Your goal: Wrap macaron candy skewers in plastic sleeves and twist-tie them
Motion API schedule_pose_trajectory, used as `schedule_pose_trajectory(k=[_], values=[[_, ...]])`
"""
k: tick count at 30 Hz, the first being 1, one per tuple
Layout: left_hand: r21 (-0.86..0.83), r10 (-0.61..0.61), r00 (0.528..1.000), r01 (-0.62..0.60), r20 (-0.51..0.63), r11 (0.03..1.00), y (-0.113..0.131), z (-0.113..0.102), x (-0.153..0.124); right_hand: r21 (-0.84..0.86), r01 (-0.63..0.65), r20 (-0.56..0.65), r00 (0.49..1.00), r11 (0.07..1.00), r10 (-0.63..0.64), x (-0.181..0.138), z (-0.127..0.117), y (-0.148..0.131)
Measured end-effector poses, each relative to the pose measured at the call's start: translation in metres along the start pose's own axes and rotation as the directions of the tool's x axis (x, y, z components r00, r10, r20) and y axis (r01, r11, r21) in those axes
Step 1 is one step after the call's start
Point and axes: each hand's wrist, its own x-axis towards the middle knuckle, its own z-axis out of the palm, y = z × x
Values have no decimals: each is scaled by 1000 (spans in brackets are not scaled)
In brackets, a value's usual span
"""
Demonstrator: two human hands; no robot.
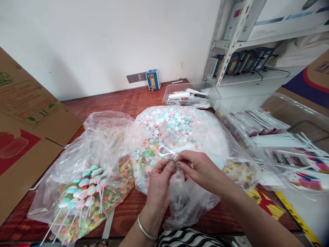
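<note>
both hands meet at the fingertips: left hand (158, 185) and right hand (203, 169) are each pinched on one end of a small clear sleeve (167, 152) with a printed code label, held just over a big bag of pastel sweets (177, 125). the sleeve is judged very light, limp and slick; it is best taken by its edge in a fingertip pinch. its contents cannot be told. a bag of lollipops (84, 192) lies beside the sweets on the wooden table (123, 99). a cardboard box (25, 130) is noted far left, a pen tray (190, 94) behind, printed cards (259, 123) right.
</note>
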Motion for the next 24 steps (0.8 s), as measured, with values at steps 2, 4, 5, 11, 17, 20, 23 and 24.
schedule_pose_trajectory(k=[2,4,5,11,17,20,23,24], values=[[-131,49,987,-69,-152,989,9,-7,1,127,-63,-23,998,990,66,2,10,0],[-219,47,965,-106,-260,970,18,-16,1,279,-96,-41,993,956,112,4,23,6],[-252,41,955,-118,-292,961,22,-20,0,359,-102,-52,990,928,129,5,31,9],[-349,32,989,-82,-145,934,24,-30,-16,528,-67,-139,977,846,164,8,68,10],[-265,21,985,-68,-173,962,17,-40,-18,621,-70,-90,983,781,160,13,78,-6],[-234,66,973,-118,-220,965,19,-43,-16,617,-70,-96,982,784,163,12,86,-5],[-209,93,960,-151,-266,966,20,-43,-15,490,-64,-148,977,869,155,10,91,-3],[-210,99,956,-160,-277,964,19,-42,-15,444,-69,-154,976,893,152,9,92,-3]])
